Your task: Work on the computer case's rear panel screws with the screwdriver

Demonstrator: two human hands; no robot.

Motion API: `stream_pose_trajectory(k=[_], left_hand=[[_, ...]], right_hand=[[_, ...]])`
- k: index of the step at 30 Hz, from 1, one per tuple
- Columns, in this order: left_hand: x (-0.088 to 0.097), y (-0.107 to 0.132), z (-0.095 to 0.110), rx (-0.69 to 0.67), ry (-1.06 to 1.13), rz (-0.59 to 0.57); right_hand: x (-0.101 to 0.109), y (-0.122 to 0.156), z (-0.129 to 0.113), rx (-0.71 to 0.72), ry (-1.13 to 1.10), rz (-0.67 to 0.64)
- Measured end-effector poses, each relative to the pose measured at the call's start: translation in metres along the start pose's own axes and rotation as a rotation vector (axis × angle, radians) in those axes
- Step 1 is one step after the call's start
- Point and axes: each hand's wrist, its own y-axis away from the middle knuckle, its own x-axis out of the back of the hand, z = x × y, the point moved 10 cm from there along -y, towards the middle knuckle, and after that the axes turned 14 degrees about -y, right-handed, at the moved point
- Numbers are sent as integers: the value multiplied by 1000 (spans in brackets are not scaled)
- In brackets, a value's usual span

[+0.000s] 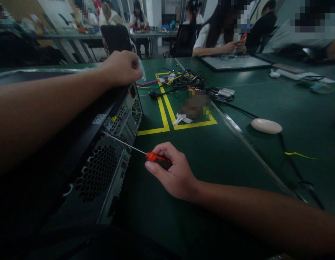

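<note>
A black desktop computer case (pixel 95 173) lies at the left, with its perforated rear panel facing right. In my right hand (pixel 180 173) is a screwdriver (pixel 158 159) with an orange and black handle. Its thin metal shaft points left, and the tip meets the rear panel near the upper edge; the screw there is too small to make out. My left arm reaches across the top of the case. At the far corner my left hand (pixel 122 68) is closed with curled fingers, and whatever they hold is hidden. Clear plastic shows beside it.
Tangled cables (pixel 186 77) lie beyond the case, near yellow tape (pixel 195 125) on the green table (pixel 216 162). A white computer mouse (pixel 266 126) sits at the right beside a black cable. A flat panel (pixel 236 62) lies before a person across the table.
</note>
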Motion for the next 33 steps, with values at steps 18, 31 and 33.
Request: stream_pose_trajectory(k=[18,31,33], left_hand=[[-2,-2,-3,7,59,9],[0,1,-1,20,48,-15],[0,2,-2,39,58,-19]], right_hand=[[-1,-3,-4,8,13,-30],[-1,0,-4,15,7,0],[-2,-1,-5,13,5,-12]])
